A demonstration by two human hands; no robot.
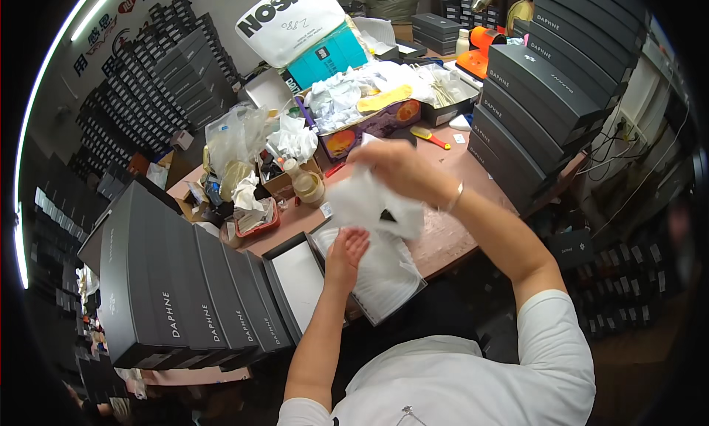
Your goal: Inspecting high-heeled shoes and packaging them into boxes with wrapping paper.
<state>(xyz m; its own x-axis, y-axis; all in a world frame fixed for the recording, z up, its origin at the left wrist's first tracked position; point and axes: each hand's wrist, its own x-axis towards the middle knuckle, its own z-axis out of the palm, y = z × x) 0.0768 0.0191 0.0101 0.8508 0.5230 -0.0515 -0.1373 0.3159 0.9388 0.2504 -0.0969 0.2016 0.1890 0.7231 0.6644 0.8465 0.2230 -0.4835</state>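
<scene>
My right hand (402,169) is raised over the middle of the table, with a bracelet at its wrist. It grips a thin white wrapping sheet (348,200), blurred by motion, with a small dark patch showing among its folds. Below it lies an open shoe box (378,322) lined with white wrapping (388,278). My left hand (347,257) is at the box's left side, its fingers stretched out and holding nothing. Left of that hand lies an open grey box part with a white inside (297,282); whether it is a lid or a base I cannot tell.
Dark grey shoe boxes are stacked at the near left (177,293) and on the right (539,93). Behind my hands stand a purple carton (369,134) of crumpled white paper, a bottle (304,186) and a red-handled brush (430,137). An orange device (480,50) stands farther back.
</scene>
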